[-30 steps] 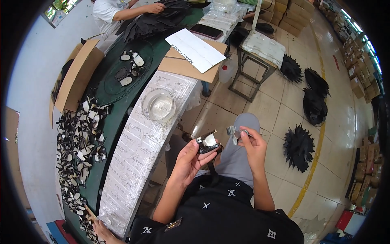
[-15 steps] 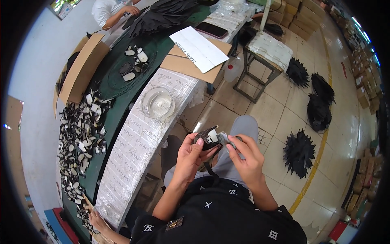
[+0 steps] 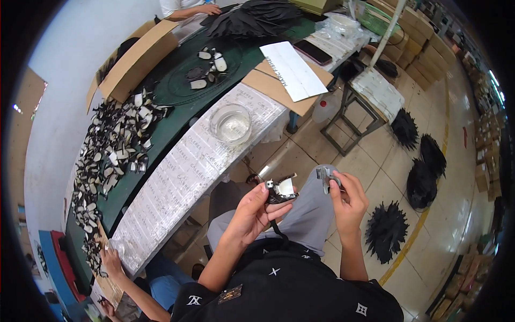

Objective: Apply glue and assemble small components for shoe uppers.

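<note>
Over my lap, my left hand [image 3: 249, 216] grips a small black piece with a white inner face [image 3: 284, 188], perhaps a shoe part, between thumb and fingers. My right hand [image 3: 351, 204] is to its right, apart from it. Its thumb and fingers pinch a small grey tool with a flat, shiny end [image 3: 324, 177], whose exact kind I cannot make out. Many similar black-and-white pieces [image 3: 110, 155] lie heaped along the green table to the left. A few more [image 3: 198, 84] sit farther back on that table.
A glass bowl [image 3: 230, 124] stands on the wrapped white bench top [image 3: 177, 174]. Beyond it are cardboard with a white sheet [image 3: 294, 70] and a phone [image 3: 314, 52]. A stool [image 3: 375, 94] and black bundles [image 3: 386, 232] are on the right. Co-workers' hands [image 3: 112, 264] show lower left and at the top.
My right hand has drawn the grey tool away to the right from the black-and-white piece. My left hand still holds that piece, its white face now more exposed. The view has shifted.
</note>
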`<state>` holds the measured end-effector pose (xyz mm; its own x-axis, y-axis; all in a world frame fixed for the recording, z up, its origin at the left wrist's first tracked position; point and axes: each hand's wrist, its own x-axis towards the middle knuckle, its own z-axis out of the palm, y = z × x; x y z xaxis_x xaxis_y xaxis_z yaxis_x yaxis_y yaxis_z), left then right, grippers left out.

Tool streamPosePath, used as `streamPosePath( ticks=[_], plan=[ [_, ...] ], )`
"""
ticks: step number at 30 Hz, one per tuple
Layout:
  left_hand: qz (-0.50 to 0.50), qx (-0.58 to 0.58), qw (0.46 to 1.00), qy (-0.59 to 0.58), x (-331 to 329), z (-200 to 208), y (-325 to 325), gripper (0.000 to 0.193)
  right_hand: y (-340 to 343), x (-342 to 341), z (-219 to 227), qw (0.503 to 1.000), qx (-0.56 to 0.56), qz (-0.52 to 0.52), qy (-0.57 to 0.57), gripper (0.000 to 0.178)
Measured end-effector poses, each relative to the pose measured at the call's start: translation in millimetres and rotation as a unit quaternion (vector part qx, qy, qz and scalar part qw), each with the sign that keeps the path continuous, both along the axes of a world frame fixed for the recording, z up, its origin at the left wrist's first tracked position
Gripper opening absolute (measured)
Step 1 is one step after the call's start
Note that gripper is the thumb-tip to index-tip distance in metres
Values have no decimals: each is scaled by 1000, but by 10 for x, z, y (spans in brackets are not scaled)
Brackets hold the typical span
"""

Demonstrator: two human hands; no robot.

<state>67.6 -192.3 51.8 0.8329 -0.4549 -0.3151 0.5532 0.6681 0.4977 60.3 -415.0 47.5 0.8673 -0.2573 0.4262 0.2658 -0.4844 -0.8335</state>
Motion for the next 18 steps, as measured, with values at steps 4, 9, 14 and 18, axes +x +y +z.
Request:
streamPosePath(
  ticks=[4, 9, 14, 18],
  plan=[
    [39, -229, 973, -12, -207, -237, 147, 44, 58, 3, -140, 997, 42, 35, 46, 19],
    [-15, -472, 881, -27, -295, -129, 188, 49, 58, -41, -548, 991, 83, 39, 97, 19],
    [-37, -510, 860, -5, -233, 105, 291, 28, 155, -23, -1048, 935, 282, 40, 212, 22],
    [-59, -600, 798, 4, -148, 65, 325, 31, 234, 3, -1554, 875, 401, 41, 270, 25]
  ],
)
